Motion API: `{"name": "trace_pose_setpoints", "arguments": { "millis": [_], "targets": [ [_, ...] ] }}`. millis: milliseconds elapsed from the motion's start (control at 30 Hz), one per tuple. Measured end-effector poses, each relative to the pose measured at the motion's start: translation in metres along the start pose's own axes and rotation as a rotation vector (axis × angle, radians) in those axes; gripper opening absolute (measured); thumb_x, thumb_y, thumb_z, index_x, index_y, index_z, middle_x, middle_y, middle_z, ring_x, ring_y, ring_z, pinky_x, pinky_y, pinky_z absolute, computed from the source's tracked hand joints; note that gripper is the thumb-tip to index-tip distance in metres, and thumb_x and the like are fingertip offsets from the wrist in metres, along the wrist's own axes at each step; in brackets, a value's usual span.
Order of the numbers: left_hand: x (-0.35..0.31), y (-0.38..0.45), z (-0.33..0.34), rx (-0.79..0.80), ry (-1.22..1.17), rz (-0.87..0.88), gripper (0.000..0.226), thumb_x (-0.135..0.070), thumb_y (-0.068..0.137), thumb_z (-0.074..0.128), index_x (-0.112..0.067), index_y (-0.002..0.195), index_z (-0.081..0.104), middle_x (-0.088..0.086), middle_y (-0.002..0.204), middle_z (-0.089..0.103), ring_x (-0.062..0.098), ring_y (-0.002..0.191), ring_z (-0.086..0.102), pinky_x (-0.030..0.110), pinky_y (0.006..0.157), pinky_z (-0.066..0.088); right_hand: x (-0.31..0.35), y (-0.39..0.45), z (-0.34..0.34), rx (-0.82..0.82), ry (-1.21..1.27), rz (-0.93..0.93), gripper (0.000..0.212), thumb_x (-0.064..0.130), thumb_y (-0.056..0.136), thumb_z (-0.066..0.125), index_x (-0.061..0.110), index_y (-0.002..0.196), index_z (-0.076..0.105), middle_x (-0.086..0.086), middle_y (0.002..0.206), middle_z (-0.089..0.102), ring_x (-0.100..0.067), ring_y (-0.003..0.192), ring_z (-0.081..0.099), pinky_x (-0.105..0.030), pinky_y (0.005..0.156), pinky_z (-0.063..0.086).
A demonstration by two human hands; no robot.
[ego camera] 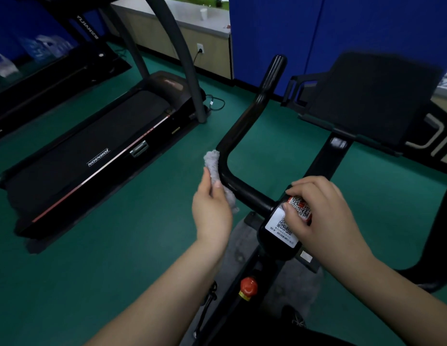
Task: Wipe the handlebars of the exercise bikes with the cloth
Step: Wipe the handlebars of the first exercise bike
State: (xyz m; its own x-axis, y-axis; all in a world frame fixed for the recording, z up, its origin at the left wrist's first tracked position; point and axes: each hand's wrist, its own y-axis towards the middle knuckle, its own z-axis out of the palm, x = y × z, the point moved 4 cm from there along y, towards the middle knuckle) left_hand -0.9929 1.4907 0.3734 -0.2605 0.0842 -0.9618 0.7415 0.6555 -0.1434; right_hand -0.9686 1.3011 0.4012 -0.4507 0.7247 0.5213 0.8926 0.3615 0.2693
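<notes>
— While we look down from the head camera, we see the left hand (212,211) closed around a grey cloth (216,176). Do we agree on this?

— Yes, we do. The cloth is folded into a roll, and it presses against the outer side of the left handlebar (242,136), just at the bend where the black tube turns upward. One end of the cloth stands out above the fingers and the other end hangs below the palm.

— And the right hand (319,216)?

— We see it resting on the centre block (279,233) of the bike, where the two bars meet. The fingers are bent and lie over a red and white sticker (300,206) with a square code; a second white sticker (282,227) is just beside the thumb. It holds nothing that we can see.

— What is around the bike?

— Ahead of the hands stands the dark console (372,101) on its post. Lower on the frame we notice a red knob (248,285). To the left, well apart, a treadmill (92,156) lies on the green floor (279,121), and behind it a blue wall (342,28).
</notes>
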Motion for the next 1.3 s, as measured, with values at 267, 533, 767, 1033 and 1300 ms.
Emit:
{"name": "trace_pose_setpoints", "arguments": {
  "millis": [267, 533, 767, 1033, 1300],
  "targets": [
    [0.015, -0.065, -0.005, 0.224, 0.069, 0.051, 0.036, -0.012, 0.092, 0.053, -0.028, 0.124, 0.059, -0.007, 0.119, 0.061, -0.006, 0.105, 0.054, 0.011, 0.096, 0.039, -0.001, 0.001, 0.001, -0.007, -0.001, -0.023, 0.018, 0.019, 0.081, 0.065, 0.012, 0.097, 0.063, 0.0, 0.104, 0.057, -0.021, 0.1, 0.052, -0.014, 0.088, 0.028],
    [-0.009, -0.039, 0.006, 0.282, 0.284, 0.457, 0.029, -0.024, 0.09, 0.053, -0.023, 0.118, 0.06, -0.003, 0.115, 0.043, 0.009, 0.105, 0.048, 0.025, 0.09, 0.044, -0.001, 0.0, 0.001, -0.008, -0.006, -0.01, 0.019, 0.02, 0.082, 0.066, 0.012, 0.099, 0.063, -0.001, 0.105, 0.057, -0.021, 0.102, 0.052, -0.017, 0.087, 0.029],
    [0.01, -0.063, -0.004, 0.353, 0.354, 0.527, 0.039, -0.008, 0.089, 0.043, -0.023, 0.117, 0.065, -0.002, 0.112, 0.039, 0.008, 0.099, 0.046, 0.019, 0.085, 0.044, -0.002, 0.001, 0.001, -0.018, 0.027, -0.024, 0.021, 0.021, 0.082, 0.064, 0.011, 0.1, 0.063, -0.002, 0.105, 0.056, -0.02, 0.101, 0.05, -0.015, 0.083, 0.028],
    [0.035, -0.08, -0.033, 0.12, 0.485, 0.289, 0.031, -0.012, 0.093, 0.05, -0.023, 0.119, 0.063, -0.005, 0.106, 0.046, 0.011, 0.084, 0.051, 0.02, 0.08, 0.044, -0.004, 0.0, -0.001, 0.022, 0.115, -0.051, 0.02, 0.022, 0.087, 0.062, 0.015, 0.105, 0.062, 0.001, 0.11, 0.052, -0.011, 0.103, 0.041, -0.011, 0.087, 0.023],
    [0.024, -0.118, -0.055, 0.04, 0.447, 0.158, 0.039, -0.031, 0.079, 0.071, -0.035, 0.117, 0.061, -0.012, 0.105, 0.049, 0.0, 0.096, 0.052, 0.02, 0.09, 0.043, 0.003, -0.019, -0.019, 0.135, 0.146, -0.146, 0.028, 0.019, 0.085, 0.062, 0.02, 0.113, 0.06, 0.004, 0.123, 0.047, -0.015, 0.116, 0.045, -0.021, 0.096, 0.031]
  ]
}}
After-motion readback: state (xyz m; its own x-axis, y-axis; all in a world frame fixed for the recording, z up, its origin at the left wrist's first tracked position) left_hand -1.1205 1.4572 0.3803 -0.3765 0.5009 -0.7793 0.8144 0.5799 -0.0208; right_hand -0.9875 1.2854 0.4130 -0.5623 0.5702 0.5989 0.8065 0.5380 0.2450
